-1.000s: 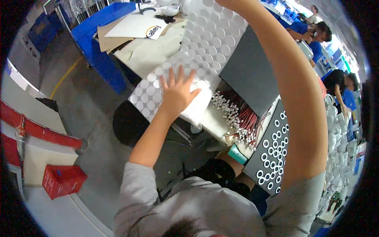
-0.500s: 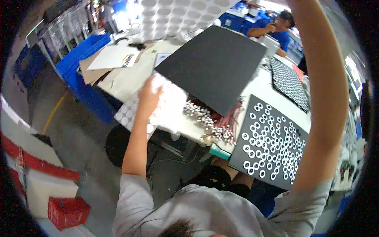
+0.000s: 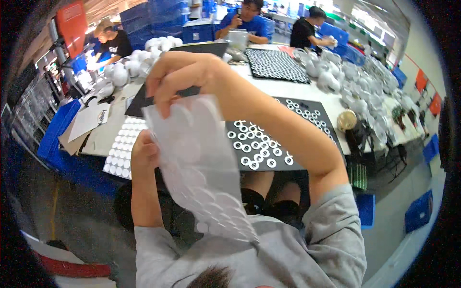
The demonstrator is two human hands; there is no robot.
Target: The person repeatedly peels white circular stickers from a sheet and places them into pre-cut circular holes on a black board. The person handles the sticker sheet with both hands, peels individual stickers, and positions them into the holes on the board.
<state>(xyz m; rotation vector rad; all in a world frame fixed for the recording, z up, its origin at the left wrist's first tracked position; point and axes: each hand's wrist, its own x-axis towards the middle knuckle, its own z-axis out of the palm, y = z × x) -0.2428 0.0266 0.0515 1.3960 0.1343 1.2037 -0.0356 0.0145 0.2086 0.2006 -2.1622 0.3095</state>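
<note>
A limp, translucent white sheet (image 3: 197, 149) with rows of round outlines hangs in front of my chest, its lower end curling toward my shirt. Bent at the wrist, my right hand (image 3: 192, 77) pinches its top edge. At its left edge my left hand (image 3: 144, 153) has curled fingers and appears to grip it too. Beside that hand, a sheet of white round stickers (image 3: 122, 149) lies at the table's front edge. To the right, many white rings with dark centres (image 3: 259, 144) lie on a black board (image 3: 319, 113). Part of another black board (image 3: 137, 103) shows behind my hands.
White globe-shaped pieces (image 3: 120, 74) crowd the table's far left; clear and white parts (image 3: 331, 79) pile up at right. A ring-covered black board (image 3: 278, 65) lies farther back. A blue bin (image 3: 60, 129) stands at left. Several people sit or stand beyond the table (image 3: 240, 74).
My right hand has come down from high overhead, bringing the sheet close to my chest. My left hand has left the sticker sheet for the translucent sheet's edge. The view has shifted toward the right.
</note>
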